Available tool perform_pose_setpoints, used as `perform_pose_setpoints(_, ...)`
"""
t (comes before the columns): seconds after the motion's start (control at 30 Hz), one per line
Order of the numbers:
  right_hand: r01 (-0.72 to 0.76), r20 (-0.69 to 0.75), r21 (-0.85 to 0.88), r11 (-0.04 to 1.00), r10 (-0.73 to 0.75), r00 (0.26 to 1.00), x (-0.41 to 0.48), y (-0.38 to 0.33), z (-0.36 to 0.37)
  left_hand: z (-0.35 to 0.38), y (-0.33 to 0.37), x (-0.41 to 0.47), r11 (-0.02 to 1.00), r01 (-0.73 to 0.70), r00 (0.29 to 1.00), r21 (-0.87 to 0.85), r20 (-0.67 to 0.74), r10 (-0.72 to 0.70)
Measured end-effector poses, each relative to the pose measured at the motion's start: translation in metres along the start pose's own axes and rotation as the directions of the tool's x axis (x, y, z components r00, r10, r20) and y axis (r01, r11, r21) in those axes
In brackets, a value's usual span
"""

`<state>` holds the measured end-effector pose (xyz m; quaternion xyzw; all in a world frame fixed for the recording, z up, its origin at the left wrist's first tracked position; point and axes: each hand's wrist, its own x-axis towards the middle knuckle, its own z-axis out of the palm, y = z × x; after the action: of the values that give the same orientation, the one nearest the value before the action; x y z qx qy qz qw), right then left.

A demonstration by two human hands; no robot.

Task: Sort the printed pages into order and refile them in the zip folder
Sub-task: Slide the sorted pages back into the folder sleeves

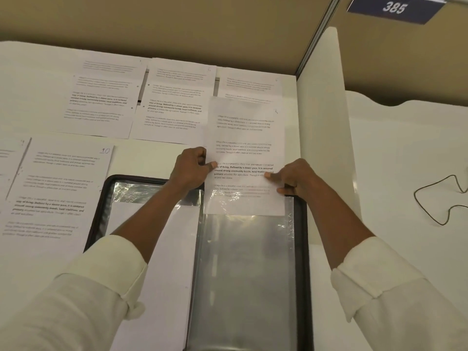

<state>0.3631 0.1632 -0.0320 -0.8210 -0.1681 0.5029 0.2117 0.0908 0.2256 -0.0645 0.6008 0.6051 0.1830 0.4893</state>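
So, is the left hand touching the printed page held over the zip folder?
Touching. The head view shows the left hand pinching the printed page at its left edge, thumb on top.

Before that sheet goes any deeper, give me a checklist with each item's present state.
1. Left hand pinches the left edge of the printed white page: ok.
2. Right hand pinches its right edge: ok.
3. Page's bottom edge is under the film of the clear plastic sleeve: ok.
4. Black zip folder lies open on the white desk: ok.
5. Handwritten number in the page's top corner reads correctly: cannot tell, blurred.
6. All sheets filed: not ok, the sheet marked 10 lies out on the desk.
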Motion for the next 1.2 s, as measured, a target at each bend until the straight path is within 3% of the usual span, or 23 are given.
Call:
perform_pose_setpoints(0.17, 0.212, -0.174, 0.047, 0.976, -0.201, 0.964, 0.007, 0.015, 0.003, 0.001, -0.001, 0.0, 0.988, 0.019, 0.991, 0.155, 0.126, -0.039)
perform_pose_setpoints(0.33, 0.275, -0.175, -0.098, 0.956, -0.289, 0.941, 0.011, 0.021, 0.001, -0.003, 0.008, 0.004, 0.994, 0.103, 0.99, 0.033, 0.095, -0.106)
perform_pose_setpoints(0.47, 0.268, -0.108, -0.183, 0.946, -0.291, 0.951, 0.012, 0.023, -0.001, -0.006, 0.017, 0.016, 0.988, 0.136, 0.991, -0.068, 0.007, -0.136)
perform_pose_setpoints(0.57, 0.251, -0.066, -0.143, 0.957, -0.263, 0.963, 0.014, 0.027, -0.001, -0.004, 0.017, 0.017, 0.991, 0.133, 0.991, 0.029, 0.028, -0.134)
perform_pose_setpoints(0.8, 0.303, -0.165, 0.055, 0.952, -0.29, 0.943, 0.02, 0.023, 0.004, -0.002, 0.004, 0.003, 0.972, 0.165, 0.965, 0.167, 0.174, -0.194)
perform_pose_setpoints(1.07, 0.342, -0.072, -0.126, 0.931, -0.353, 0.933, 0.018, 0.025, 0.004, -0.005, 0.015, 0.018, 0.974, 0.225, 0.974, -0.019, 0.038, -0.224)
perform_pose_setpoints(1.2, 0.327, -0.057, -0.107, 0.939, -0.334, 0.941, 0.018, 0.026, 0.0, -0.004, 0.017, 0.021, 0.977, 0.204, 0.978, 0.069, 0.036, -0.207)
